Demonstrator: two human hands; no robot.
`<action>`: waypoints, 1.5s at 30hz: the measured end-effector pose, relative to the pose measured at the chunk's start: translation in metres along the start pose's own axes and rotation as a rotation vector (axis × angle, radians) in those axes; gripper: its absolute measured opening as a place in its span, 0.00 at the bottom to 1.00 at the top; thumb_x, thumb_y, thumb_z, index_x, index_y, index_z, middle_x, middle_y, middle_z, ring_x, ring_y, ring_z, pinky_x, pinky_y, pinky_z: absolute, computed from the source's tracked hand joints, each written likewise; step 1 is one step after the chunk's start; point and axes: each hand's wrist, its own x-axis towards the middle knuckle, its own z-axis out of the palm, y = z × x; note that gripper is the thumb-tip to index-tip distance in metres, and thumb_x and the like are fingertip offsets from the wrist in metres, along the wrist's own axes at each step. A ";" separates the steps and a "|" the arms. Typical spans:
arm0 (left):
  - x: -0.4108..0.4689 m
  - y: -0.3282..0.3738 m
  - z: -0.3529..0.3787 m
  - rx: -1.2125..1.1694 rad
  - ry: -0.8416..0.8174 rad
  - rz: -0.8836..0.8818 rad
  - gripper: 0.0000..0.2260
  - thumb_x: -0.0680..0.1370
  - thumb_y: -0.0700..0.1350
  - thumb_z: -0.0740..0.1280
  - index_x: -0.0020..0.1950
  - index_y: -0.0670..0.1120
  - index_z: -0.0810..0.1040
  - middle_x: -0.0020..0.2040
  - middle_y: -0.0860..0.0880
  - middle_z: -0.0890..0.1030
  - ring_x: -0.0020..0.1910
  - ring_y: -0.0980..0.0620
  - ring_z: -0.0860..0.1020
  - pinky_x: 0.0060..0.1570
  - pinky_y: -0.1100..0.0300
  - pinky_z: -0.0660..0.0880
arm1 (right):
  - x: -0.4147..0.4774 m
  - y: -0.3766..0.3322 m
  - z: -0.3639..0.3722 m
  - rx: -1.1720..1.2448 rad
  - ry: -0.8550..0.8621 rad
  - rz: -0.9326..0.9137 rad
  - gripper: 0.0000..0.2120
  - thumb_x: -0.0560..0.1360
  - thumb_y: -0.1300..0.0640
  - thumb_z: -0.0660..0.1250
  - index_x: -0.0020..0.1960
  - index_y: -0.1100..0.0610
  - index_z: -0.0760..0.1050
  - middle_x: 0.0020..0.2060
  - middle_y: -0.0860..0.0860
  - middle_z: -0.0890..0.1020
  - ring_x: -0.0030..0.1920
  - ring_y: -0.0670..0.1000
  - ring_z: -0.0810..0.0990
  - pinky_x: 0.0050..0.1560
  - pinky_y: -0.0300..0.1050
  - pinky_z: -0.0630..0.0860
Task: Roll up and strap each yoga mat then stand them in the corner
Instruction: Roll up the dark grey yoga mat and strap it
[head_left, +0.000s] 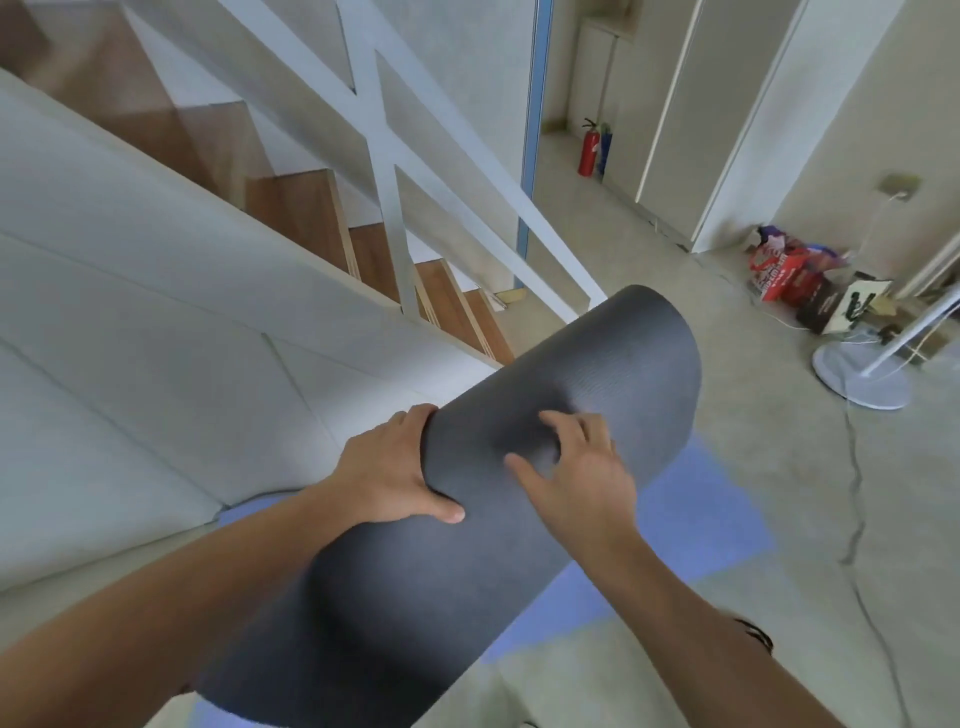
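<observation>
We hold a rolled grey mat (571, 374) slantwise in front of us, its far end up toward the foot of the stairs (296, 208) and its near end down at the bottom edge of the view. We cannot tell whether that near end touches the floor (779, 597).

Our left hand (387, 470) grips the roll from its left side, thumb laid across the top and fingers wrapped round out of sight. Our right hand (576, 467) sits on top just beside it, fingers curled and dug into the foam so that the surface dents under them. Both hands are clamped on the roll and sit close together without touching.

Under the roll a blue mat (717, 519) lies flat on the floor, showing on both sides of the grey one.

To our left runs a white panel (130, 312) along the stairs, with a white railing (384, 156) above it. Well off to the right stand a fan base (860, 376) and some boxes (789, 275), and a cable (857, 519) trails across the floor. A red extinguisher (588, 150) stands by the far wall.
</observation>
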 end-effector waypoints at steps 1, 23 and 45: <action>0.002 0.000 -0.002 -0.021 0.031 -0.025 0.48 0.53 0.69 0.76 0.69 0.59 0.62 0.57 0.61 0.73 0.54 0.57 0.75 0.55 0.56 0.72 | 0.007 0.000 -0.002 0.162 -0.058 0.178 0.34 0.70 0.36 0.71 0.70 0.50 0.68 0.63 0.48 0.71 0.60 0.52 0.75 0.53 0.50 0.76; -0.008 0.022 -0.008 -1.080 0.026 0.057 0.41 0.69 0.36 0.77 0.77 0.52 0.62 0.65 0.56 0.79 0.63 0.58 0.77 0.59 0.60 0.76 | 0.057 -0.043 0.005 0.889 0.004 0.166 0.49 0.50 0.43 0.84 0.67 0.46 0.66 0.55 0.39 0.80 0.56 0.44 0.81 0.54 0.48 0.80; -0.041 0.013 -0.107 -0.932 -0.020 -0.328 0.14 0.79 0.30 0.59 0.53 0.44 0.81 0.44 0.44 0.86 0.42 0.45 0.86 0.42 0.51 0.83 | 0.019 -0.041 0.016 0.624 -0.336 -0.121 0.52 0.51 0.40 0.81 0.69 0.34 0.58 0.65 0.37 0.72 0.64 0.42 0.74 0.57 0.42 0.78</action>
